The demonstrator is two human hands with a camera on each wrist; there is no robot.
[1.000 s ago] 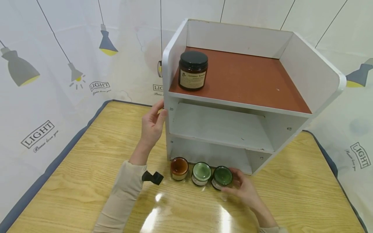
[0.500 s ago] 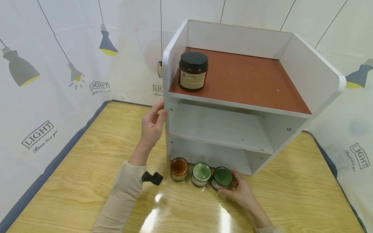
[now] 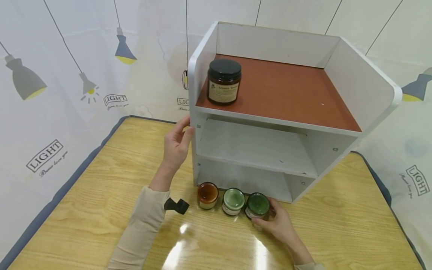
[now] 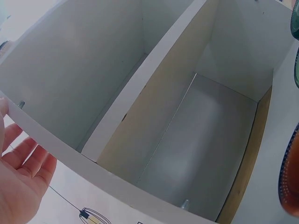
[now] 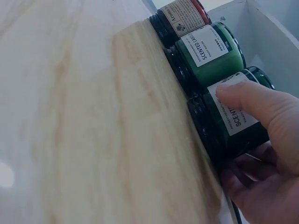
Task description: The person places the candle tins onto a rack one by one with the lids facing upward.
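In the head view, my left hand (image 3: 176, 144) touches the outer left side of a white shelf unit (image 3: 256, 120) with its fingers and thumb. My right hand (image 3: 280, 223) holds a dark green scented candle jar (image 3: 258, 204). The right wrist view shows the thumb across that jar's white label (image 5: 233, 105) and the fingers round the far side. Beside it in a row stand a light green candle jar (image 3: 233, 201) and an amber candle jar (image 3: 207, 195). All three have their black lids down against the table and coloured glass facing up.
A larger amber jar (image 3: 224, 82) with a black lid stands at the left of the unit's red-brown top. The middle shelf (image 3: 253, 146) lies above the row of jars. A black strap (image 3: 177, 206) juts from the left wrist over the wooden table (image 3: 101, 195).
My right thumb has come in against the front of the dark green jar, and the right hand has shifted slightly left. The left hand and the other jars stay in place.
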